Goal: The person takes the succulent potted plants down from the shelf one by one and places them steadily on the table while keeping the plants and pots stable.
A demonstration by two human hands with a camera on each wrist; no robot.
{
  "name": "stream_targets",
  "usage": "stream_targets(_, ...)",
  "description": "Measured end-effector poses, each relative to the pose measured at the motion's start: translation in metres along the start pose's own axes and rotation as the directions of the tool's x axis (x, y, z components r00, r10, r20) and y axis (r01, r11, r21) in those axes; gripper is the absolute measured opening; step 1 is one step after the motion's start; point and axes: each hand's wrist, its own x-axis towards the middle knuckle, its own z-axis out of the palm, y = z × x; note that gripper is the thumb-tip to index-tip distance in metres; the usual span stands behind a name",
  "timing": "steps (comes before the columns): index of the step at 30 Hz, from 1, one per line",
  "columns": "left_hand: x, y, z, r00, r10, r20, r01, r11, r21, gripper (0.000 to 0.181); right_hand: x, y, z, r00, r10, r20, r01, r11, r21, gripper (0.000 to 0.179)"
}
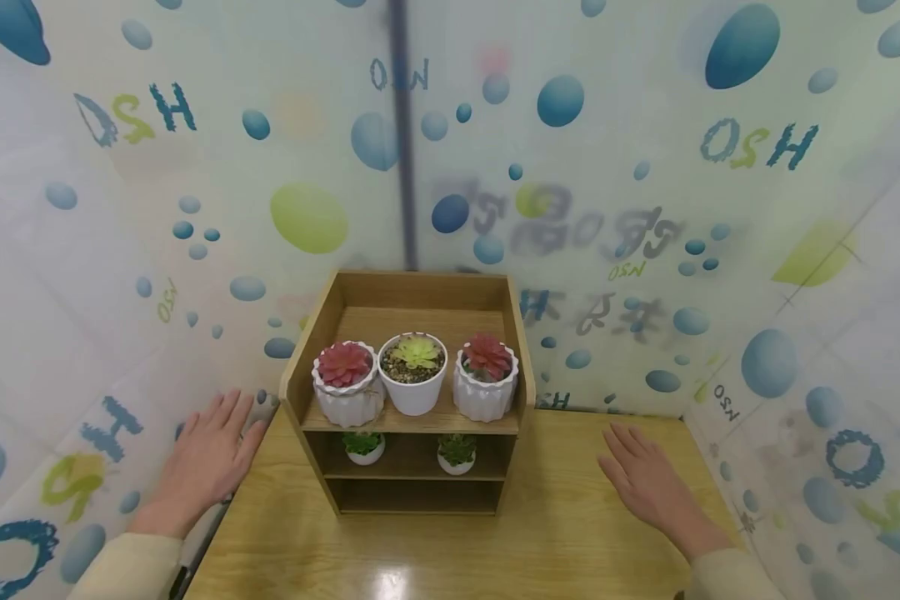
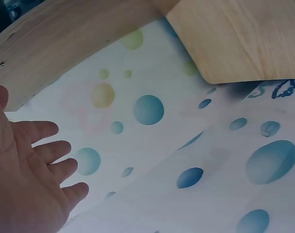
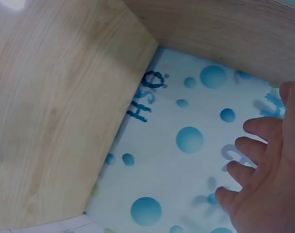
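A light-brown, open-fronted wooden shelf is standing between your left hand and right hand, bearing three round white pots of red and yellow-green succulents on top. Neither hand is touching it; both are holding nothing, fingers extended, beside or above the yellowish wood-grain table. If you're handling pots, gripping walls, sparing leaves, is probably safest.

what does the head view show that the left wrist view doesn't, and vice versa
Only the head view: the right hand, three potted succulents on the upper level of the wooden shelf, two smaller potted plants below.

Only the left wrist view: the palm side of the left hand.

Both: that hand, wooden surfaces and bubble-printed sheeting.
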Motion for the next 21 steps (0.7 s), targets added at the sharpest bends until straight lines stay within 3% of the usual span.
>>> stream_targets(9,0.004,0.013,-0.011,0.995,0.044,-0.087,-0.048,0.998,-0.044,0.065,0.011,-0.022,-0.014,0.994,-0.049,-0.097,0.055,0.996,0.066,0.054)
stream_targets(21,0.011,0.028,-0.020,0.977,0.093,-0.193,-0.119,0.985,-0.126,0.059,0.028,-0.059,-0.027,0.991,-0.050,-0.128,0.074,0.979,0.191,0.055)
